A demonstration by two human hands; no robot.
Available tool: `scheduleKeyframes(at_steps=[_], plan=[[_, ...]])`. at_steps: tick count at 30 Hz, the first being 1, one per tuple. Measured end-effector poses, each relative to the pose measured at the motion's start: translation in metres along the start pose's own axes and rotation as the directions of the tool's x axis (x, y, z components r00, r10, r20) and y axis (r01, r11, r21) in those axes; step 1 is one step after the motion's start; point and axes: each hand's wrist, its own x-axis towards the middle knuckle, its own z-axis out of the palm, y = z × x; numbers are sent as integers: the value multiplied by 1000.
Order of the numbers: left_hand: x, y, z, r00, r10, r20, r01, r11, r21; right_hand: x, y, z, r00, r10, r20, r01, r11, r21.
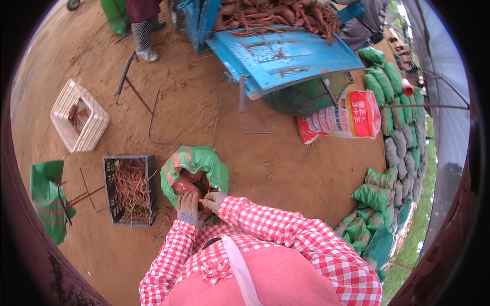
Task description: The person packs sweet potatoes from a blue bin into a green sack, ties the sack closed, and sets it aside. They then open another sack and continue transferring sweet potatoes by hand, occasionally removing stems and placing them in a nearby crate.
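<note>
In the head view, the writing stands on a red-and-white sack [347, 116], in large characters and smaller print; the left hand [189, 208] has a bluish mark near the wrist, too small to read. Both hands are at the mouth of a green sack [218, 172], which stands open in front of the person and holds reddish tubers [183, 186]. The left hand lies at its near edge, fingers extended against a tuber; the right hand [214, 200] is curled beside an orange strand [201, 200] (whether either grips anything, I cannot tell). The sack's lower part is hidden by hands and sleeves; the blue cart [286, 56] and its tuber heap are cut off above. Left of the sack are two crates, one black [108, 199], one white [97, 133].
</note>
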Motion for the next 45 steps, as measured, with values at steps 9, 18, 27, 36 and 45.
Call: scheduleKeyframes(at_steps=[9, 18, 27, 36, 45], plan=[[10, -24, 41, 942, 87, 324, -91, 996, -2, -11, -2, -12, 999, -40, 30, 43, 991, -130], [6, -30, 15, 970, 157, 184, -84, 933, -351, -8, -10, -106, 925, -379, -3, 139, 347, -928], [21, -66, 23, 932, -141, 333, 361, 321, -875, 38, 12, -54, 929, -324, -181, 371, 803, 466], [-12, -43, 49, 891, -344, 297, 452, 601, -659, -31, 27, -43, 990, -83, -115, 99, 986, 134], [-39, 2, -23, 840, -359, 407, 519, 753, -405, -79, 30, -35, 992, -118, -38, 92, 905, -415]])
